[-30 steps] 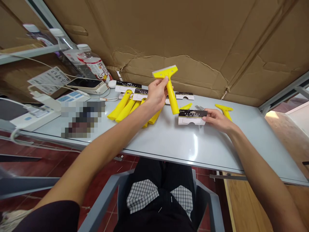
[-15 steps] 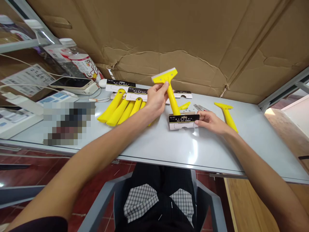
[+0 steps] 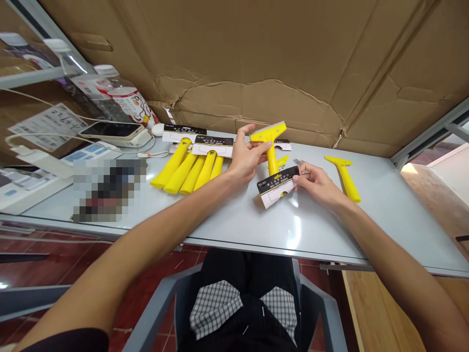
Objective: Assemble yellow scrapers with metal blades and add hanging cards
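Observation:
My left hand (image 3: 247, 155) is closed on a yellow scraper (image 3: 273, 159) just below its wide head, which points up and away from me. At the lower end of the handle, a black-and-white cardboard sleeve (image 3: 277, 185) sits tilted in front of it. My right hand (image 3: 315, 183) pinches the right edge of that sleeve between thumb and fingers. Left of my left hand lie several yellow scrapers (image 3: 182, 173) with similar cards (image 3: 212, 145) on them. To the right of my right hand rests a single yellow scraper (image 3: 343, 177) without a card.
Behind my hands are small yellow parts (image 3: 282, 162) and metal blades (image 3: 298, 162). A phone (image 3: 112, 129), cables and bottles (image 3: 126, 98) crowd the left side. A cardboard wall (image 3: 234, 49) stands along the back of the white table (image 3: 234, 220).
The held scraper has come lower and slightly right, its handle passing further behind the card. The card has tilted, its left end dropping. The fingers of my left hand have shifted around the scraper's neck.

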Tool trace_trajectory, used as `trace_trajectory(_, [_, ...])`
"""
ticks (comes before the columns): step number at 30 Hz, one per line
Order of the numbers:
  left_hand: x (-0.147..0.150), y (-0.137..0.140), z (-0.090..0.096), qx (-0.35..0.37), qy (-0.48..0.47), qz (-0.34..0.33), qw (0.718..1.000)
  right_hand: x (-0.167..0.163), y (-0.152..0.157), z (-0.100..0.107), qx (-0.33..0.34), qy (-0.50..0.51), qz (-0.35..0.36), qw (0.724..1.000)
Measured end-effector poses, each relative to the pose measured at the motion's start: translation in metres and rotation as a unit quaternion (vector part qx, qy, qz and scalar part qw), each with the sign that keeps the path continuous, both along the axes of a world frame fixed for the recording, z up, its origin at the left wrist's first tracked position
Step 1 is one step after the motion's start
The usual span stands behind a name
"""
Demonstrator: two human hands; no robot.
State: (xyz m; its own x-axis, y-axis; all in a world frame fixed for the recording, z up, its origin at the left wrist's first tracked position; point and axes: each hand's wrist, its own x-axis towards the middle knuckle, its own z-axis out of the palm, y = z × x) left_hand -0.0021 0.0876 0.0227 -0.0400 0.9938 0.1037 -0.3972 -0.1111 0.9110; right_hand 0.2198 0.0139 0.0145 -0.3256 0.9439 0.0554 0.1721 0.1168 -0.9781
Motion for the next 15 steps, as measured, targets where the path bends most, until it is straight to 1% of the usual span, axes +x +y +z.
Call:
trace_trajectory(5, [-0.001,0.001,0.003,-0.014,0.016,0.043,0.999,-0.009,-0.006,0.001,-0.013,0.053,-0.047,0.997])
trace_trajectory(8, [-0.001,0.000,0.005,-0.012,0.013,0.066,0.998,-0.011,-0.008,0.002,-0.019,0.058,-0.048,0.997])
trace_trajectory(12, [-0.001,-0.004,0.006,-0.026,0.030,0.055,0.998,-0.013,-0.010,0.004,-0.018,0.082,-0.050,0.995])
trace_trajectory(15, [-0.002,-0.005,0.004,-0.030,0.098,0.024,0.994,-0.012,-0.009,0.006,-0.017,0.117,-0.072,0.990])
